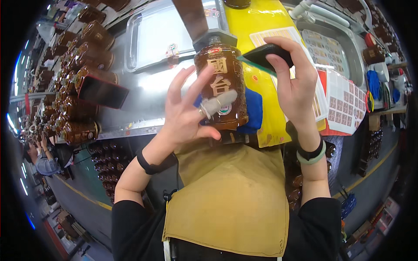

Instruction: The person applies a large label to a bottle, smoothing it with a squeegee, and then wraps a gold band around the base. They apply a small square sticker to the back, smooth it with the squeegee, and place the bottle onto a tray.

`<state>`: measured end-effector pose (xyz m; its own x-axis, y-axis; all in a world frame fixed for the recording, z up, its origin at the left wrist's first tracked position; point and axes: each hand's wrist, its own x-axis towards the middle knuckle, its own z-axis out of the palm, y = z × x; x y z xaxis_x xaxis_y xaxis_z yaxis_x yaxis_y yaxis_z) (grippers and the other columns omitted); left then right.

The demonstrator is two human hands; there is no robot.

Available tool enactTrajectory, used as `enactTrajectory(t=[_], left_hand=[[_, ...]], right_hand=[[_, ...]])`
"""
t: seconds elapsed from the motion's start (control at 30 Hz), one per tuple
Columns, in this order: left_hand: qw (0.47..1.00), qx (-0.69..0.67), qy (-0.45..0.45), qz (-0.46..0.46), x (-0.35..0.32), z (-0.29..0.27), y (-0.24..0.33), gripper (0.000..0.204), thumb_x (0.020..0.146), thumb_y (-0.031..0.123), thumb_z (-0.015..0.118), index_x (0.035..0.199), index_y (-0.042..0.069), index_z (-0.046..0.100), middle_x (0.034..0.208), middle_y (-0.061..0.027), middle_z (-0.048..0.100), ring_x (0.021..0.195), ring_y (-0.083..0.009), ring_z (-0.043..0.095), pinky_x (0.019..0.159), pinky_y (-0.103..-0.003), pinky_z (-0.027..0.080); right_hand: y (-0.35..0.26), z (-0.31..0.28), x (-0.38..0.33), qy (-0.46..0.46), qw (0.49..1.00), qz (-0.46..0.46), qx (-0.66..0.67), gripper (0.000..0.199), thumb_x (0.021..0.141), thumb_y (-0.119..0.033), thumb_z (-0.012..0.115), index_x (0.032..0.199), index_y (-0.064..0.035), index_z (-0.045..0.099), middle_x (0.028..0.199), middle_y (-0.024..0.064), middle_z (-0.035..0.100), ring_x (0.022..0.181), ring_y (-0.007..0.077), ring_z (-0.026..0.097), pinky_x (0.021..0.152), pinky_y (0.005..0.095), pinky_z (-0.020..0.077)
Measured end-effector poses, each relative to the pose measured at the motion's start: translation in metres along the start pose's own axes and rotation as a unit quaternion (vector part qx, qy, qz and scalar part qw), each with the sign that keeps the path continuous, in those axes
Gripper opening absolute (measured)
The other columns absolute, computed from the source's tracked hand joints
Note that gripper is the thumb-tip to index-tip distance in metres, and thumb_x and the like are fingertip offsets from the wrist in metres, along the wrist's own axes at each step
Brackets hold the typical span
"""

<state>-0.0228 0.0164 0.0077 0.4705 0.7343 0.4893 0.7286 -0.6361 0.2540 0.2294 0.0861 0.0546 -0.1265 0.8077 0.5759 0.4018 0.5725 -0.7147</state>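
Observation:
A brown glazed bottle [233, 82] with large gold characters and small round stickers lies in front of me, its neck toward a dark bracket [214, 37] at the far end. A blue cloth [253, 114] shows beneath its right side. My left hand [185, 115] is spread over the bottle's left part, fingers apart, holding nothing. One of its fingers, in a pale cover [217, 103], reaches across the bottle's face; whether it touches cannot be told. Pinched between the thumb and fingers of my right hand [298, 82] is a black scraper [269, 57] with a green edge, its tip by the bottle's upper right.
A phone [102, 92] lies left on the metal bench [143, 93], near rows of brown bottles [93, 56]. Behind is a shallow metal tray [135, 56]. Yellow sheeting [274, 126] covers the right side, with sticker sheets [346, 104] and a steel basin [355, 39] beyond.

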Motion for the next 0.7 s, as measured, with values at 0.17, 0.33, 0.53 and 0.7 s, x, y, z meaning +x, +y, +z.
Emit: enactTrajectory(t=[0.17, 0.33, 0.53, 0.7], left_hand=[[0.987, 0.061, 0.057, -0.140, -0.010, -0.003, -0.029, 0.087, 0.097, 0.080, 0.026, 0.139, 0.016, 0.067, 0.165, -0.0236, 0.027, 0.146, -0.0432, 0.027, 0.118, -0.053, 0.026], [0.961, -0.061, 0.150, -0.226, -0.021, 0.003, -0.024, 0.086, 0.102, 0.071, 0.021, 0.142, 0.007, 0.062, 0.162, -0.0234, 0.030, 0.147, -0.0413, 0.025, 0.120, -0.052, 0.019], [0.923, -0.125, 0.204, -0.303, -0.002, -0.002, -0.002, 0.103, 0.098, 0.079, 0.010, 0.139, -0.002, 0.058, 0.160, -0.0142, 0.026, 0.143, -0.0303, 0.034, 0.120, -0.046, 0.027], [0.916, -0.174, 0.236, -0.275, -0.012, 0.014, -0.011, 0.091, 0.105, 0.065, 0.015, 0.134, -0.009, 0.060, 0.157, -0.0200, 0.029, 0.136, -0.0361, 0.037, 0.117, -0.048, 0.028]], right_hand=[[0.001, 0.023, 0.030, -0.094, 0.940, -0.308, -0.114, 0.025, 0.079, -0.010, 0.070, 0.104, -0.0117, 0.073, 0.096, 0.0011, 0.069, 0.087, 0.0220, 0.064, 0.076, 0.0349, 0.0504], [-0.050, 0.032, -0.011, -0.308, 0.885, -0.347, -0.036, 0.014, 0.078, -0.017, 0.065, 0.091, -0.0114, 0.065, 0.080, 0.0021, 0.057, 0.080, 0.0208, 0.059, 0.074, 0.0329, 0.0520], [-0.012, 0.049, 0.066, -0.158, 0.906, -0.348, -0.182, 0.021, 0.080, -0.019, 0.067, 0.101, -0.0142, 0.068, 0.084, 0.0019, 0.061, 0.084, 0.0230, 0.062, 0.076, 0.0355, 0.0505], [-0.038, 0.045, -0.001, -0.237, 0.886, -0.393, -0.065, 0.022, 0.077, -0.022, 0.065, 0.099, -0.0158, 0.067, 0.078, -0.0020, 0.052, 0.079, 0.0179, 0.054, 0.079, 0.0331, 0.0470]])
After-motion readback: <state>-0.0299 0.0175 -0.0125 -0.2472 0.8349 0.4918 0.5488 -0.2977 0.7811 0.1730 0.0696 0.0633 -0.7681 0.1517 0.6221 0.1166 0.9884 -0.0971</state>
